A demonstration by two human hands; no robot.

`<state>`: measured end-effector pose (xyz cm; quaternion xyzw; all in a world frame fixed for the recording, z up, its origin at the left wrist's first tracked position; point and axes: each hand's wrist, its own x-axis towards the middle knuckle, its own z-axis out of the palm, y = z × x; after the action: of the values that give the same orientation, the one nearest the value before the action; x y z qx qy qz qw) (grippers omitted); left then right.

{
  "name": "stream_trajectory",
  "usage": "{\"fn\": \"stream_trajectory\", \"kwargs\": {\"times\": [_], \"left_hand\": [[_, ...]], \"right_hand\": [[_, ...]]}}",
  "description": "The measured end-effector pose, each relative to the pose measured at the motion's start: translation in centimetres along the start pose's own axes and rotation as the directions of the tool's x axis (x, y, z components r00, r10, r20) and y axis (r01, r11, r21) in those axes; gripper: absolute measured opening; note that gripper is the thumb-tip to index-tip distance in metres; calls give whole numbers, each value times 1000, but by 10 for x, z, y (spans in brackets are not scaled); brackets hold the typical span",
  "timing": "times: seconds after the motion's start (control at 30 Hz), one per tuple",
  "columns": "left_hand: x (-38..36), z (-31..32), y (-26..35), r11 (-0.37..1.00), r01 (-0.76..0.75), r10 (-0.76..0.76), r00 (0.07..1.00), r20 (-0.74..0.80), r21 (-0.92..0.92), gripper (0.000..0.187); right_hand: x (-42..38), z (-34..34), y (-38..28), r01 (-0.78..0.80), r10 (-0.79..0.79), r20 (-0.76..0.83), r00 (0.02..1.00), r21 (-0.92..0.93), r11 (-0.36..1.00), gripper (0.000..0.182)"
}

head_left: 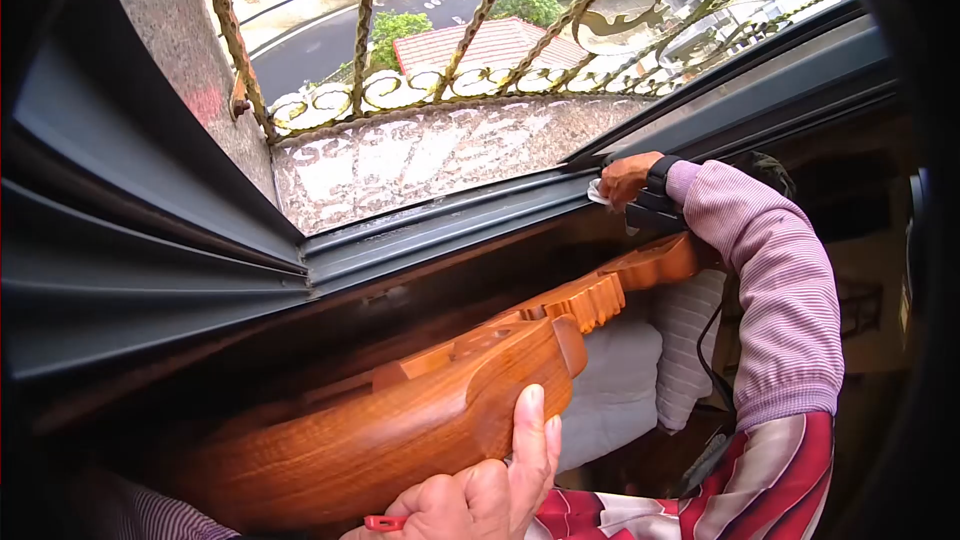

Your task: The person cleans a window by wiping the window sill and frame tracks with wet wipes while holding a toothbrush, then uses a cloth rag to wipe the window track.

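Note:
My right hand (628, 178), with a black band at its wrist, is closed on a folded white cloth or tissue (597, 192). It presses at the sliding window's dark grey bottom track (450, 220), beside the edge of the sash. My left hand (470, 500) leans on the polished wooden armrest or backrest (400, 440) of a seat, one or two fingers stretched along its end. Its other fingers are curled, and a small red plastic piece (385, 522) sticks out of them; the rest of that piece is hidden.
Beyond the track lies a stained stone sill (430, 155) with a twisted metal window grille (365, 30). Grey cushions (610, 380) rest behind the carved wood (590, 300). The window frame (150, 190) rises at left. A dark cord hangs near my right sleeve.

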<state>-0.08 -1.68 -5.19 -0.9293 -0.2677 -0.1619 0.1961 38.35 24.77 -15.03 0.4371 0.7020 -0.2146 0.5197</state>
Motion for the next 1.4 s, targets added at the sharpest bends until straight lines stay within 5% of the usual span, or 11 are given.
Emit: {"fn": "stream_trajectory", "kwargs": {"times": [0.17, 0.27, 0.6, 0.77, 0.8, 0.83, 0.93, 1.03, 1.13, 1.23, 1.4], "left_hand": [[-5, 5, 0, 994, -95, 94, 995, 24, 45, 29], [0, -6, -13, 994, -105, 104, 994, 40, 25, 29], [8, -16, -17, 995, -31, 38, 997, 71, -100, 29], [9, -22, -23, 996, -60, 65, 995, 81, -63, 31], [8, -18, -20, 997, -33, 36, 998, 45, -64, 32], [6, -16, -17, 998, -20, 21, 1000, 22, -61, 32], [5, -14, -17, 998, -14, 15, 1000, 6, -59, 33], [9, -24, -28, 993, -70, 77, 995, 60, -100, 32], [8, -16, -26, 990, -130, 132, 991, 27, -62, 30], [3, -5, -22, 984, -179, 179, 984, -5, 14, 29], [7, -21, -26, 991, -120, 124, 990, 72, -51, 31]], "right_hand": [[8, 2, -16, -30, 26, -33, 999, -116, 993, 23], [38, 18, -6, 161, -187, -68, 980, -279, 947, 24], [34, -21, -129, 284, -329, -235, 915, -205, 937, 22], [37, -46, -187, 484, -738, -21, 674, -743, 463, 39], [31, -54, -191, 654, -734, -205, 648, -344, 674, 34], [22, -61, -191, 728, -648, -371, 665, 129, 673, 30], [12, -85, -153, 662, -445, -491, 749, 537, 523, 24], [2, -103, -83, 643, -554, -486, 676, 23, 765, 27], [-8, -85, -42, 378, -536, -481, 694, -390, 840, 28], [-15, -73, -47, 0, 20, -406, 914, 48, 999, 31], [46, -18, -49, -13, -70, -394, 916, -205, 979, 17]]}}
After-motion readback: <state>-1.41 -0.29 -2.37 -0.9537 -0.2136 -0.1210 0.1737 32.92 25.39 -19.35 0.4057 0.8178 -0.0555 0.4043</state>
